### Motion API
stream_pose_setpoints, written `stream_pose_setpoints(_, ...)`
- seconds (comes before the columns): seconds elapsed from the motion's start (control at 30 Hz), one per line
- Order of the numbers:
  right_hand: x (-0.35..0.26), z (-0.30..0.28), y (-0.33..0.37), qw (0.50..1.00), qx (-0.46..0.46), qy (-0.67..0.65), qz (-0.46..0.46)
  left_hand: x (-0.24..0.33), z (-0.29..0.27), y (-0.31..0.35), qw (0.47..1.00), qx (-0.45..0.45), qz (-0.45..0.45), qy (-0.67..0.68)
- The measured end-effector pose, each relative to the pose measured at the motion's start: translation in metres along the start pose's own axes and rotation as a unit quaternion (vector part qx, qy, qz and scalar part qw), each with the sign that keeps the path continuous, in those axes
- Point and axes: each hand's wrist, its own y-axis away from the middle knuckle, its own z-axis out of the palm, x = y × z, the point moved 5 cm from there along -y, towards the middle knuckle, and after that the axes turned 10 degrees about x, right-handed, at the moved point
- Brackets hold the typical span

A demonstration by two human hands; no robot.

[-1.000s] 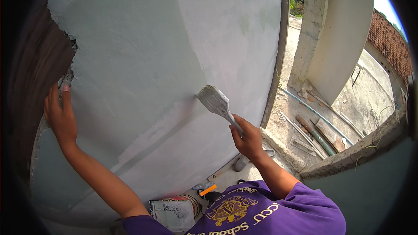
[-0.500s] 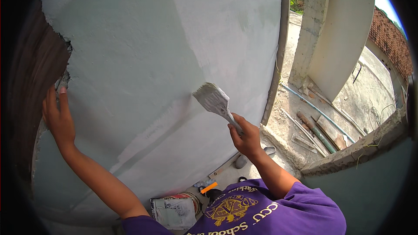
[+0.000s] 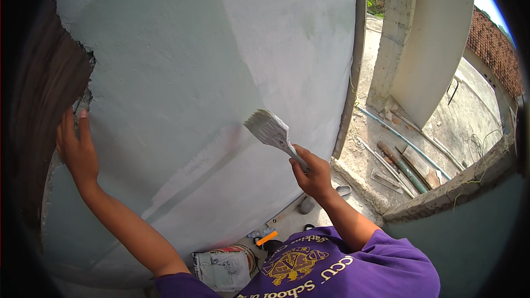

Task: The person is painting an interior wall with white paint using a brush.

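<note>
My right hand (image 3: 313,174) is closed round the handle of a wide, paint-coated paintbrush (image 3: 269,129). Its bristles point up and to the left, over or close to the wall (image 3: 165,72); whether they touch is hard to tell. The wall is pale green, with lighter whitish paint across its right side and lower part. At the far left, my left hand (image 3: 77,143) rests with fingers stretched along the wall's broken edge, beside a dark brown wooden surface (image 3: 41,83).
Below stands a paint-smeared, squarish container (image 3: 221,271) beside a round bucket (image 3: 247,253). Grey shoes (image 3: 307,205) lie near the wall's foot. To the right are a concrete pillar (image 3: 395,38), pipes (image 3: 406,168) and wood scraps on the ground, and a low wall (image 3: 458,187).
Hardly anything differs. The view has shifted very slightly, and the brush tip sits a touch lower on the wall. Both hands keep their places.
</note>
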Motion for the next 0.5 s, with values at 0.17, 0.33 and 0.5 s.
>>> stream_pose_setpoints(0.17,0.001,0.015,-0.008,1.000,0.008,-0.004,-0.011,0.005,-0.002,-0.001,1.000,0.018,0.016,-0.005)
stream_pose_setpoints(0.33,0.010,0.009,0.018,0.999,-0.022,0.043,0.008,0.007,-0.005,0.001,1.000,-0.003,0.016,-0.019)
stream_pose_setpoints(0.5,-0.006,-0.003,0.001,1.000,0.000,0.015,0.023,0.006,-0.004,0.001,1.000,-0.009,-0.004,-0.024)
